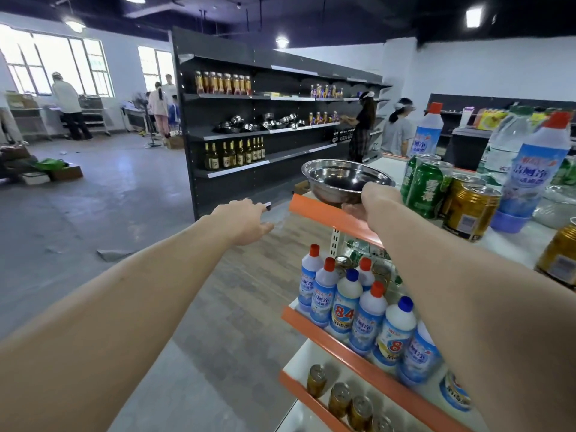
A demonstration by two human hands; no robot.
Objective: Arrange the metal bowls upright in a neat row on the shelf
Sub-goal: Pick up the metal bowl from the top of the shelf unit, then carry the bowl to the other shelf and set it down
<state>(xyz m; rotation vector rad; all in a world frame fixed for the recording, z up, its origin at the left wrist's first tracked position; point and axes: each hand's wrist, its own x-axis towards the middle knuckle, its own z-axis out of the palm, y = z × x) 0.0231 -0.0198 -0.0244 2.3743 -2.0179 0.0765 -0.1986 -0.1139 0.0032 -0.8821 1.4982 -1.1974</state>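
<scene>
Dark shelf unit (274, 132) at frame centre w/ jumbled metal bowls (265, 123) on its middle shelf. Our single bowl (344, 180), upright, right of centre, above the orange shelf edge (335, 217). Right hand (375, 202) grips its near rim; left hand (247, 221) empty, fingers loose. Risk, we judge: a one-rim grip lets it tip or knock the cans (425, 185) beside it.

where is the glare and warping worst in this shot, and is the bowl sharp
Head view: the windows at far left are blown out white; wide-angle bending stretches both forearms and bows the dark shelving. The metal bowl gripped by the right hand is fairly sharp with bright reflections; the left hand looks slightly soft.
</scene>
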